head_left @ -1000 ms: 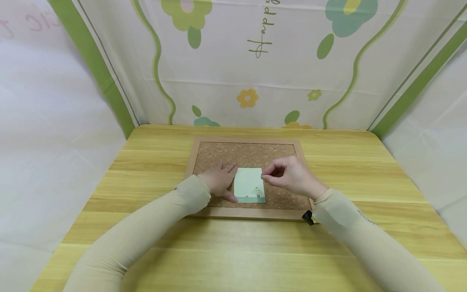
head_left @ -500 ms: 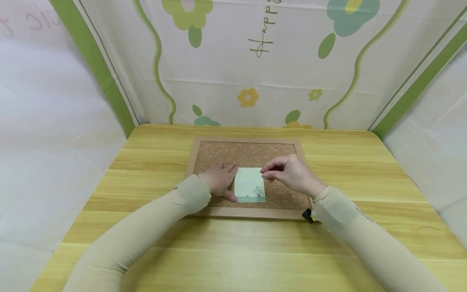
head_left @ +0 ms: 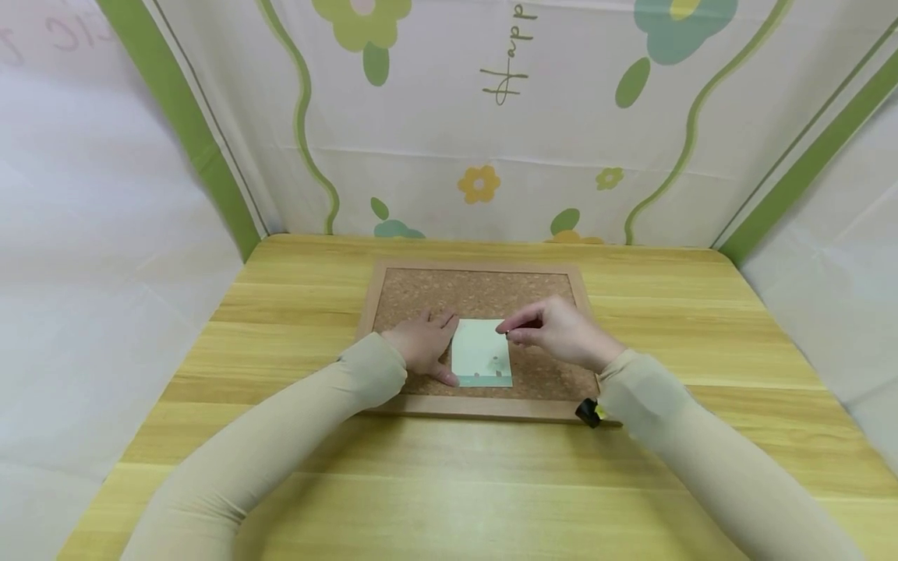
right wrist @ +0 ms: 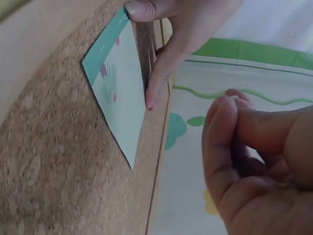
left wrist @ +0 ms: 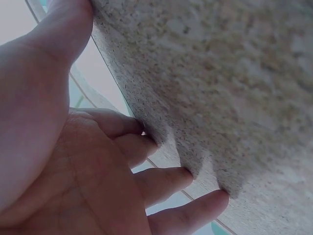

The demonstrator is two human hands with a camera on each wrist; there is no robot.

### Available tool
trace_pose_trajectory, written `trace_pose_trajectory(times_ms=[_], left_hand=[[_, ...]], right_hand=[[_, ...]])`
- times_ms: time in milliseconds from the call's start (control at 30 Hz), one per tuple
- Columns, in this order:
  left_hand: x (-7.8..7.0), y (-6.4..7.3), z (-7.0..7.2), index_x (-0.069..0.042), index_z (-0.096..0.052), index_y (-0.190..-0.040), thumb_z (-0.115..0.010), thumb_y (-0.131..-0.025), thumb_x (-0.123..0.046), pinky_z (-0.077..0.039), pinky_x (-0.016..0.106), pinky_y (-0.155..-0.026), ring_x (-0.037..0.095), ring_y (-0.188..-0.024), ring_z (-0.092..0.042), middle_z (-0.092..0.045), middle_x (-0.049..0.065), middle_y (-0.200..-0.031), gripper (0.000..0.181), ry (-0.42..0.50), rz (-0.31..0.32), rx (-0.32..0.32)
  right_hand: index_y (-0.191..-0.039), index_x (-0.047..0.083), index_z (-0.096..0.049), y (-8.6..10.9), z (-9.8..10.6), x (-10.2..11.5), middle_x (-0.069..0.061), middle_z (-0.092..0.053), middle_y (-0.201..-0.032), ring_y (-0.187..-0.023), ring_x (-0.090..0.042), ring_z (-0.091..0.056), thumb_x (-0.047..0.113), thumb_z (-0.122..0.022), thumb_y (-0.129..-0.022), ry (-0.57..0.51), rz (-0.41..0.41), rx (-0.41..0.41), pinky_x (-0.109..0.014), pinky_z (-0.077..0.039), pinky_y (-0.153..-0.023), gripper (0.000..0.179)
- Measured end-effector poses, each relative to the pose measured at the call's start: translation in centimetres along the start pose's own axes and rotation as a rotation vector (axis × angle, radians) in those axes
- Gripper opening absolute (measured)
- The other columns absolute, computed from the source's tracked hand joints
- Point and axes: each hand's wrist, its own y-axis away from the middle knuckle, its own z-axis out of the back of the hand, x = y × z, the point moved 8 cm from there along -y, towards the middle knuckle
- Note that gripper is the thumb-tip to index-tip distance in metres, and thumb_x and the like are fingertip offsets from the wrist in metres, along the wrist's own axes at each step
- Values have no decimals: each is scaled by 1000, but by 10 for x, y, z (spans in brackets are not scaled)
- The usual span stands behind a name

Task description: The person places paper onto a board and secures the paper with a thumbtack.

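On the surface (head_left: 449, 483), head view: a pale card (head_left: 480, 347) lies on a framed corkboard (head_left: 477, 290); the left hand (head_left: 421, 344) rests outstretched at its left edge, the right hand (head_left: 564, 333) pinches something tiny, indistinct. Left wrist view: fingertips (left wrist: 219, 198) touch the corkboard. Right wrist view: pinching fingers (right wrist: 222, 122) near the card.

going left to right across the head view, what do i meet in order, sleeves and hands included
left sleeve → left hand → pale green card → right hand → right sleeve
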Motion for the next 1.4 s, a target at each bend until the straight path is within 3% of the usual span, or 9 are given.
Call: trace_pose_trajectory(times_ms=[133, 333, 567, 800, 1033, 1400], left_hand=[[0, 0, 1, -7, -8, -160, -65, -80, -66, -24, 54, -114, 43, -147, -11, -4, 10, -165, 115, 3, -2, -1], [0, 0, 2, -6, -8, -160, -66, -79, -66, -25, 55, -114, 44, -147, -11, -4, 10, -165, 115, 11, -8, -1], [2, 0, 1, -6, -8, -160, -66, -80, -65, -24, 55, -114, 43, -147, -11, -4, 10, -165, 114, 17, -5, -2], [2, 1, 2, -7, -9, -160, -66, -80, -65, -27, 55, -113, 43, -147, -11, -4, 10, -165, 114, 18, -10, -6], [0, 2, 2, -6, -10, -159, -66, -81, -64, -26, 54, -113, 44, -147, -12, -5, 10, -165, 113, 30, -24, -7], [2, 1, 3, -8, -10, -160, -67, -79, -64, -28, 56, -112, 43, -147, -12, -4, 8, -165, 113, 27, -1, -4]], right_hand=[[-112, 8, -76, -6, -6, -7, -4, -72, -112, -104, -21, -66, 11, -68, -95, 46, -62, 37, -39, -53, -89, 19], [-102, 10, -78, -21, -17, -14, 2, -74, -98, -92, -15, -66, 16, -75, -90, 118, -111, 71, -36, -53, -83, 14], [-90, 13, -77, -43, -31, -20, 4, -72, -85, -78, -12, -62, 18, -75, -90, 279, -144, 169, -30, -52, -73, 5], [-86, 14, -76, -61, -45, -16, 5, -70, -81, -76, -12, -61, 18, -76, -90, 379, -131, 251, -30, -50, -74, 6], [-83, 12, -75, -74, -50, -15, 2, -70, -79, -74, -13, -60, 15, -77, -88, 404, -172, 316, -28, -49, -71, 7], [-82, 9, -76, -87, -44, -14, -2, -70, -75, -66, -13, -60, 14, -77, -89, 450, -239, 334, -26, -51, -65, 9]])
